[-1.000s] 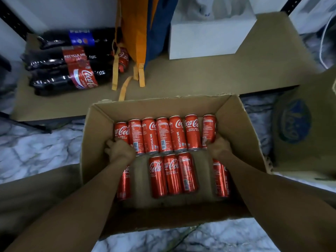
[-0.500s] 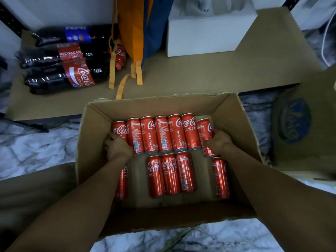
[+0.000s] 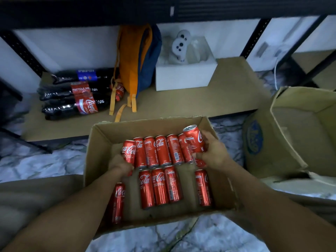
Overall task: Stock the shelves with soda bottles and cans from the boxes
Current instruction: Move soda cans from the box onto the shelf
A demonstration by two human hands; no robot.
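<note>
The right grip [image 3: 212,153] clasped a can [image 3: 193,139], top tilted toward the shelf [image 3: 181,104] beyond the box [image 3: 101,142]; the left grip [image 3: 121,165] held the end can [image 3: 129,150].

Light: dim overall, cool bluish cast; brightest on white wall panels [image 3: 63,51], upper left & upper right of frame.
Shadow: top edge near black at shelf beam [image 3: 163,10]; lower left corner murky.
Glare: small highlights on red cans [image 3: 160,186], centre of frame.
Blur: soft throughout; smear at right edge, bottom corners out of focus.
Distortion: wide-angle bend, shelf posts [image 3: 252,37] lean outward twd upper corners.
</note>
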